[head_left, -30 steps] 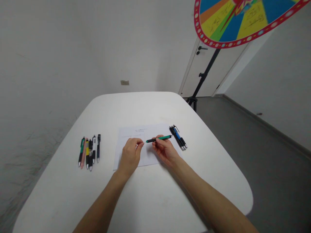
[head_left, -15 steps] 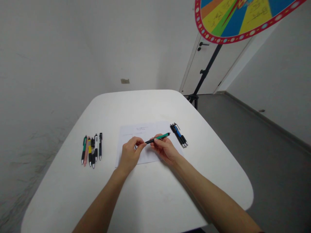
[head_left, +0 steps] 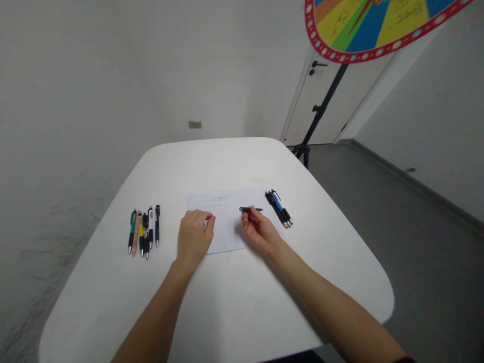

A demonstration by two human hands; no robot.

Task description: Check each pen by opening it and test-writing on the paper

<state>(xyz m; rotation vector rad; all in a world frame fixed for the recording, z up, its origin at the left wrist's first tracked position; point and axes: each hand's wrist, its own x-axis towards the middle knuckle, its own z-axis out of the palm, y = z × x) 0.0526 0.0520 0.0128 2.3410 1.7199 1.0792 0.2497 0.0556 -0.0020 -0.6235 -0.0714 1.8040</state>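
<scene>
My right hand (head_left: 260, 232) pinches a dark green-and-black pen (head_left: 245, 209) between thumb and fingertips, with the pen lying nearly level above the right part of a printed paper sheet (head_left: 227, 242). Over the sheet's left side is my left hand (head_left: 194, 234), its fingers curled and thumb close to the index finger. A small thin dark bit shows by the thumb, too small to name. To the right lie several black pens (head_left: 275, 207), and a blue-barrelled pen (head_left: 278, 203) sits among them.
On the left of the white table (head_left: 227, 166) lies a row of several pens, including a green pen (head_left: 132, 229), a pink pen (head_left: 136, 237) and a yellow pen (head_left: 141, 232). Beyond the table stands a colourful prize wheel (head_left: 370, 30) on a black tripod (head_left: 325, 103).
My hands have moved apart; the left has come off the pen and shifted left. In my right hand the pen has turned, and its far end now points right.
</scene>
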